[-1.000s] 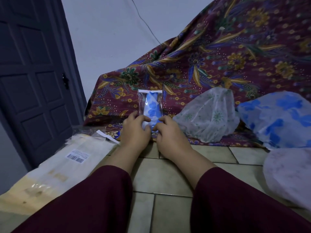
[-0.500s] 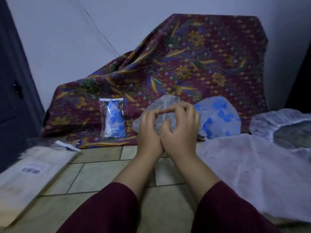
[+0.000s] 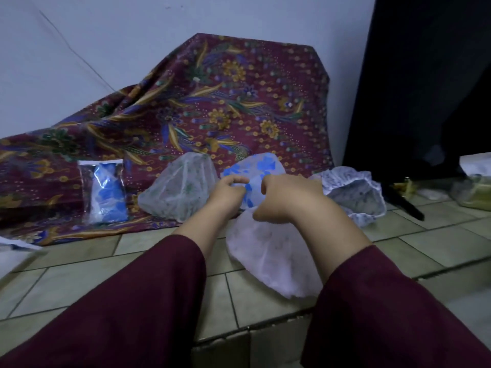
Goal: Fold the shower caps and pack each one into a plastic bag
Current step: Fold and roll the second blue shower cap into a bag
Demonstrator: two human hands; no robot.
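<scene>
both hands are raised over the tiled floor [image 3: 79,282], fingers curled. the left hand [image 3: 227,192] has a loosely curled grip, thumb and forefinger nearly meeting just in front of the blue-flowered shower cap [image 3: 255,171]; i cannot tell whether it actually pinches the cap. the right hand [image 3: 289,199] is curled too, its thumb low against the top edge of the pale pink shower cap [image 3: 268,251]; whether it holds that edge cannot be told.

the pink cap lies spread and flat on the floor at 6 o'clock from the right hand. the blue-flowered cap stands puffed at 12 o'clock from the hands, leaning on the batik cloth [image 3: 202,107]. at 9 o'clock a green-speckled shower cap [image 3: 178,192] sits domed, and further that way a packed plastic bag [image 3: 105,192] stands upright with a folded blue cap inside. at 3 o'clock a white speckled shower cap [image 3: 356,192] lies open-mouthed.
</scene>
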